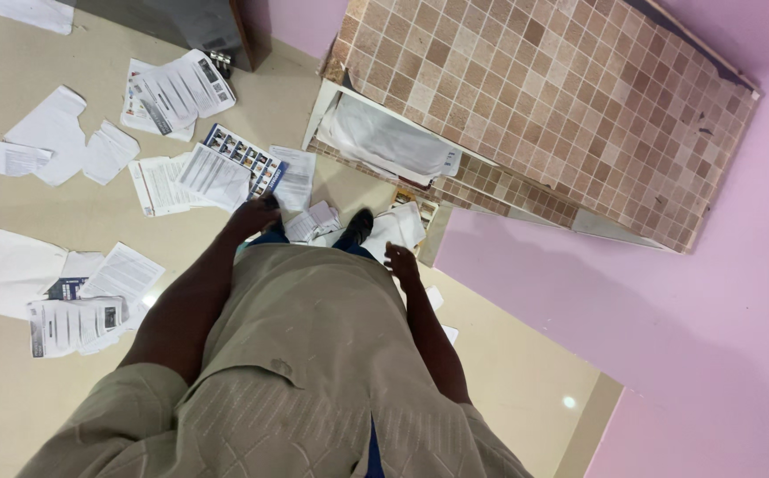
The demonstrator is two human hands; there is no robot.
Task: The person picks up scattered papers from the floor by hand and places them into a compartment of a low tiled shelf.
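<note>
Left hand (252, 215) low over floor papers (216, 173), grasp unclear, I can't tell | right hand (400, 259) loose, empty, near sheets (399, 224) by tiled shelf (544, 88) | papers: I judge light, limp, tearable; pinch an edge.

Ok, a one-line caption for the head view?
Person standing over papers scattered on the floor, both hands, left hand and right hand, empty, beside a tiled counter.

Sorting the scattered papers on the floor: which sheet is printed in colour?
The blue-edged leaflet with rows of small pictures, beyond the left hand. The other sheets are plain white or black-printed.
</note>
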